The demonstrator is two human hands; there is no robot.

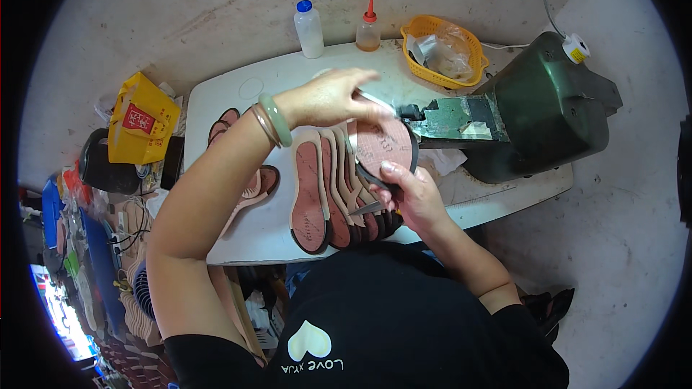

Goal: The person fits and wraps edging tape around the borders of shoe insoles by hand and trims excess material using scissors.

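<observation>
White table [252, 230] carries the work; its left edge adjoins a yellow bag [140, 119] and crowded floor clutter. Overlapping reddish insoles [311, 187] lie at centre. Left hand [328, 97], fingers together, presses the top of the held insole [386, 145]; right hand [411, 191], fingers clamped on its lower rim, also carries small scissors [365, 208]. Green machine [533, 108] occupies the right end. Bare concrete floor lies further right.

At the far edge of the white table [245, 238] stand a clear bottle with a blue cap [309, 29] and a small red-tipped squeeze bottle [368, 27]. Just right sits an orange plastic basket [420, 29]. A yellow bag [141, 119] lies left, on the floor.
</observation>
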